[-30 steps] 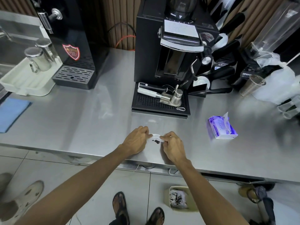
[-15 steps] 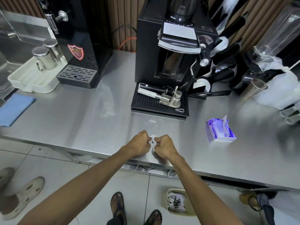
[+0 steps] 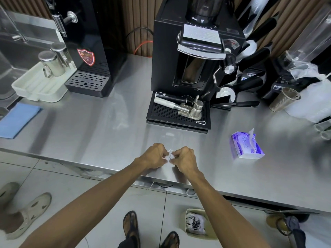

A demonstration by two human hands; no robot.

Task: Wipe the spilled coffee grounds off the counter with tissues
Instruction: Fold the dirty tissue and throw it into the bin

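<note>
Both hands meet over the front part of the shiny stainless steel counter [image 3: 89,133], near its edge. The left hand [image 3: 156,155] and the right hand [image 3: 184,158] have their fingers curled, and together they pinch a small crumpled white tissue [image 3: 170,156] between them; some dark specks show on the tissue, but they are too small to identify. The tissue is held just above the counter surface, in front of the black perforated drip tray [image 3: 177,116] of the tall black coffee grinder [image 3: 193,51]. To the right, well apart from the hands, lies a purple and white soft pack of tissues [image 3: 246,147] with one sheet standing out of its top. On the floor below the counter edge stands a small beige bin [image 3: 196,223] with crumpled white paper inside.
</note>
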